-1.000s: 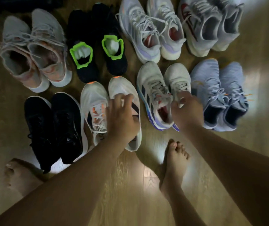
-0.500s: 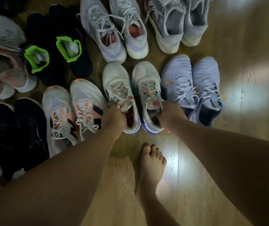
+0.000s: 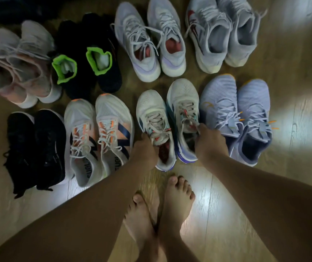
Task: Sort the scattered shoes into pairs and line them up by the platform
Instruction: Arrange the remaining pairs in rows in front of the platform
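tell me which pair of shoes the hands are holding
The white pair with blue-purple soles, third from left in the near row: the left hand grips one shoe, the right hand the other.

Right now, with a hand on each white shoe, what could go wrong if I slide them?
1. The right white shoe lies close beside the lilac pair; sliding it with the right hand could knock that pair askew.
2. The left white shoe, gripped by the left hand, sits nearer the bare feet than its mate; pulling it back could hit toes.
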Demonstrator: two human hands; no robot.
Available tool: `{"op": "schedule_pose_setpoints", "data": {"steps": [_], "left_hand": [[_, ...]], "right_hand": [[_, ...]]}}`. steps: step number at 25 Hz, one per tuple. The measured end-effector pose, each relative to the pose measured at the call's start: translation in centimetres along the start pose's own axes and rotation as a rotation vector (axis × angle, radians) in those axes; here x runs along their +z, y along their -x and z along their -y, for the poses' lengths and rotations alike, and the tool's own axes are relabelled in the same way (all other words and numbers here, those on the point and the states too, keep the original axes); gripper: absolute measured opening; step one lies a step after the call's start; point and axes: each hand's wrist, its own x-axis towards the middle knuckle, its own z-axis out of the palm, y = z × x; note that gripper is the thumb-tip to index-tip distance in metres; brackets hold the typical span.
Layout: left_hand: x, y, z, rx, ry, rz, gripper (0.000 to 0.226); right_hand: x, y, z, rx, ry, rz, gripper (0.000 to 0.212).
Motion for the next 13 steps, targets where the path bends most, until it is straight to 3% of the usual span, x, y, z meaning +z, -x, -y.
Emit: {"op": "schedule_pose_setpoints", "data": {"steps": [4, 6, 9, 11, 13], "left_hand": [[-2.0, 0.5, 0.4, 0.098, 0.212, 0.021, 0.069], [-4.1, -0.4, -0.2, 0.182, 0.169, -0.069, 0.069], [-9.1, -4.8, -2.0, 0.304, 0.045, -0.240, 0.073], [-12.4, -8.6, -4.4, 0.335, -0.046, -0.221, 0.078], [-14.0, -11.8, -6.9, 0.300, -0.107, -0.139, 0.079]], "right_hand": [[-1.9, -0.6, 0.9, -0.033, 0.131, 0.139, 0.027], [-4.1, -1.4, 1.6, -0.151, 0.221, -0.018, 0.033], [-7.0, -5.1, 4.9, -0.320, 0.020, -0.124, 0.046], [-8.1, -9.6, 7.9, -0.317, -0.087, -0.029, 0.059], [-8.6, -13.3, 10.7, -0.286, -0.151, -0.036, 0.065]]}}
